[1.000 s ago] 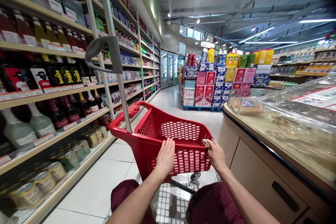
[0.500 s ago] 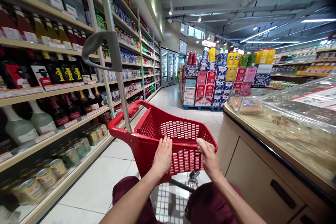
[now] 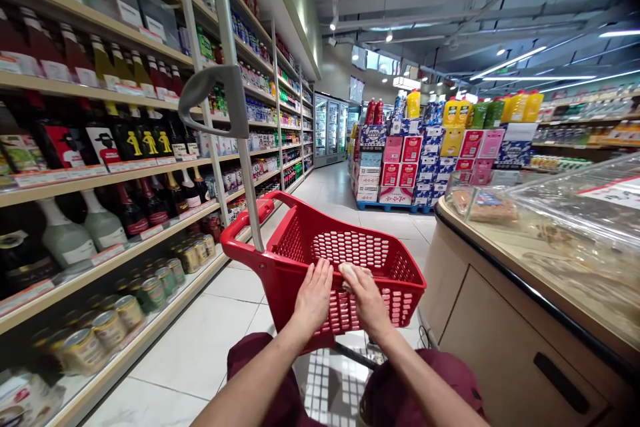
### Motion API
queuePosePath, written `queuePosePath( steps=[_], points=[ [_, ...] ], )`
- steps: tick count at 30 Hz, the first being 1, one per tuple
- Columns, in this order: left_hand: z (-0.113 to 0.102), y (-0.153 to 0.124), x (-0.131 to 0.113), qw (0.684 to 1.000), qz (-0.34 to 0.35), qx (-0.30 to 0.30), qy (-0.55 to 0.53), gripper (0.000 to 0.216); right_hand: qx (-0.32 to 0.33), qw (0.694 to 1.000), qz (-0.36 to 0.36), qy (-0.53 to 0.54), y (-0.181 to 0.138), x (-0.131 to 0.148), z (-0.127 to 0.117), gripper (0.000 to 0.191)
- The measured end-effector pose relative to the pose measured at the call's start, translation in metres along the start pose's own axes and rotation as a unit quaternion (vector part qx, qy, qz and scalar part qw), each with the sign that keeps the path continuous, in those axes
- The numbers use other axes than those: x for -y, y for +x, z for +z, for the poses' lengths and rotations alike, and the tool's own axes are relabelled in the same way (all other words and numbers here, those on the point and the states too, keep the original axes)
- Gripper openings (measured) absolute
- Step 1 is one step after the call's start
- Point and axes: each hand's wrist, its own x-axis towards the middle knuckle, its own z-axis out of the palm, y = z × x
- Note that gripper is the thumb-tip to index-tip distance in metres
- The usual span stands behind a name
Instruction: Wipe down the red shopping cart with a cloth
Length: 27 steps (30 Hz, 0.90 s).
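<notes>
A red plastic shopping basket on wheels stands on the aisle floor in front of my knees. Its grey pull handle rises at its left corner. My left hand lies flat on the near wall of the basket, fingers stretched up to the rim. My right hand is closed on a small pale cloth and presses it against the near rim, just right of my left hand.
Shelves of bottles and cans run along the left. A curved counter with a clear display lid stands close on the right. A stack of boxed goods on a pallet stands ahead, with fridges at the aisle's end.
My right hand slid the cloth leftward along the basket's near rim, from its right corner toward my left hand. The view shifted a little to the right.
</notes>
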Motion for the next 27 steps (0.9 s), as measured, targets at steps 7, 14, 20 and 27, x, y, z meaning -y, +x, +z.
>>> queuePosePath(
  steps=[7,14,20,27],
  points=[
    [-0.011,-0.013,0.022,1.000,-0.025,-0.008,0.007,0.062,-0.066,0.990,0.121,-0.030,-0.001,-0.008,-0.006,0.062],
    [-0.027,-0.035,0.072,0.992,-0.089,-0.075,0.043,0.066,0.011,0.998,-0.023,0.063,0.027,0.054,0.031,0.066],
    [-0.037,-0.069,0.108,0.982,-0.113,-0.146,0.049,0.074,-0.024,0.996,0.054,0.060,0.049,0.076,0.041,0.057],
    [-0.041,-0.067,0.122,0.969,-0.168,-0.177,0.031,0.073,-0.016,0.993,-0.064,0.094,0.105,0.160,0.073,0.047]
  ],
)
